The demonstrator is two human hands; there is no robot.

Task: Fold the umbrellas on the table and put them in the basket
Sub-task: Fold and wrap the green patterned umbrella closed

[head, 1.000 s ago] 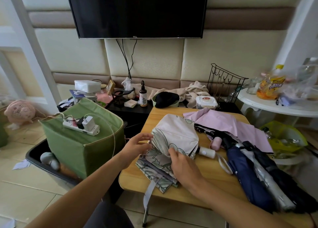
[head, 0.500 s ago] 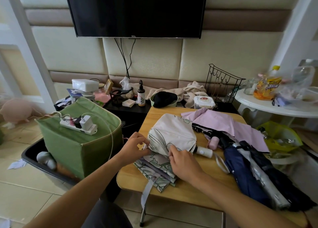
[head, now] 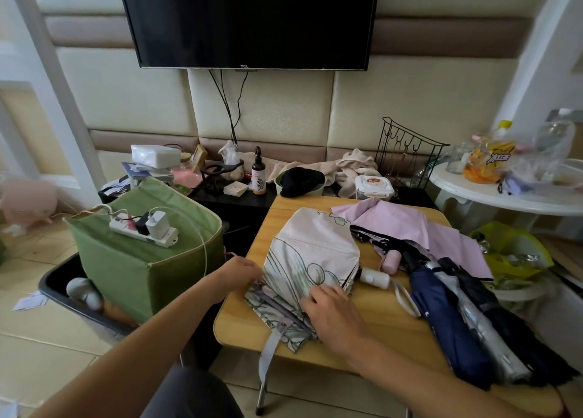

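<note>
1. The left hand sits at the left edge of the cream umbrella, fingers curled in against the cloth. They seem to pinch the folds there, though the fingertips are hidden behind the fabric.
2. The right hand lies palm down on the near end of the same umbrella, fingers fairly straight and spread, pressing the pleated cloth flat rather than gripping it.
3. The cream umbrella has a printed pattern and lies on the wooden table, partly gathered. Its white handle points right, and its closing strap hangs over the near table edge.
4. To the right on the table are a pink umbrella, spread loosely, and beside it a dark blue umbrella lying against a silver and black one. These two reach past the near right corner.
5. The green basket stands on the floor just left of the table, inside a black tray. A white power strip with plugs rests across its rim.
6. Behind the table is a low dark shelf with a brown bottle, a black cap, a beige cloth and a wire rack.
7. A television hangs on the padded wall. A white round table with jars and bottles stands at the right.
</note>
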